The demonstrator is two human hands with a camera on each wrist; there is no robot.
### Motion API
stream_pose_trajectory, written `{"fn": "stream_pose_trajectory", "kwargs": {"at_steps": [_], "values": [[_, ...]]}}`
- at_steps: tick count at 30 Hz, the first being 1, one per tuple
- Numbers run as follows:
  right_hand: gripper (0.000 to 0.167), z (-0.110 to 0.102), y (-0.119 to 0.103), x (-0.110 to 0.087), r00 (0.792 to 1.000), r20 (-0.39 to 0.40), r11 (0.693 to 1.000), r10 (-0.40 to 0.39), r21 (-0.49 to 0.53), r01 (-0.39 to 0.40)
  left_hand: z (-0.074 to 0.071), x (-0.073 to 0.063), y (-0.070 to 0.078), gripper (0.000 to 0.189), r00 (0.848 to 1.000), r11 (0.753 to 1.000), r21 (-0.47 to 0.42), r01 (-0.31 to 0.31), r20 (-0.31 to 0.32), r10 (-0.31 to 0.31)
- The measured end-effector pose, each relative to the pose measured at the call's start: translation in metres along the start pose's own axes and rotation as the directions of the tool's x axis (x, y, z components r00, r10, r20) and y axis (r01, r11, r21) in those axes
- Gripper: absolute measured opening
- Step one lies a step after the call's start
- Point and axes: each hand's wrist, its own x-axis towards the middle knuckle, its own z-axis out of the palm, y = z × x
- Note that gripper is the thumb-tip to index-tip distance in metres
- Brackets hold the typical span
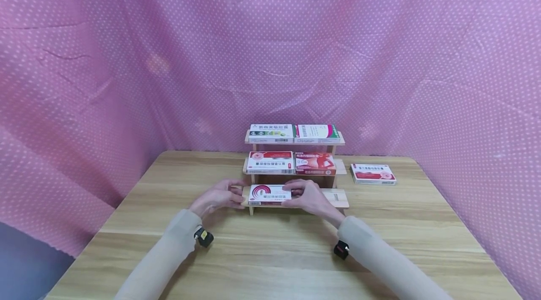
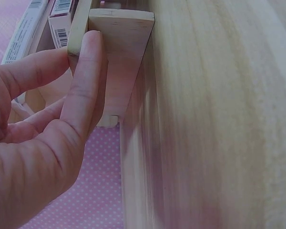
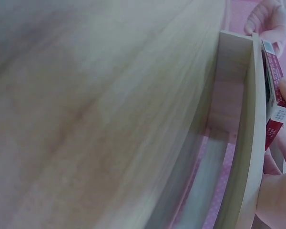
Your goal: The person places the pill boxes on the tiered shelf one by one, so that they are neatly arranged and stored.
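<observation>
A three-step wooden display rack [image 1: 336, 198] stands on the table with medicine boxes on it. At the left end of its lowest step, my left hand [image 1: 217, 197] pinches the board's edge; in the left wrist view thumb and finger lie on either side of the board end [image 2: 81, 28]. On that step's left half lies a white medicine box [image 1: 270, 192] with a dark red swirl. My right hand [image 1: 312, 197] grips this box by its right end. The right wrist view shows the box's dark red side [image 3: 275, 76] tilted slightly above the board.
The middle step bears a red-and-white box [image 1: 270, 163] and a red box [image 1: 315, 164]. On the top step are a white-green box [image 1: 271, 133] and a white-magenta box [image 1: 317, 132]. Another red-and-white box [image 1: 373, 174] lies on the table right of the rack. Pink dotted cloth [image 1: 270, 56] hangs behind.
</observation>
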Motion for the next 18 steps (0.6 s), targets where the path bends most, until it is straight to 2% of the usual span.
{"fn": "stream_pose_trajectory", "kwargs": {"at_steps": [9, 18], "values": [[0.046, 0.0043, 0.0005, 0.0029, 1.0, 0.001, 0.999, -0.003, -0.044, 0.003, 0.0004, -0.0011, 0.0, 0.068, 1.0, 1.0, 0.001, -0.013, 0.006, 0.013], [0.047, 0.0035, -0.0003, 0.0029, 1.0, 0.008, 0.997, -0.01, -0.075, 0.01, 0.0009, -0.0011, 0.0008, 0.068, 1.0, 1.0, 0.011, 0.0, -0.011, 0.0]]}}
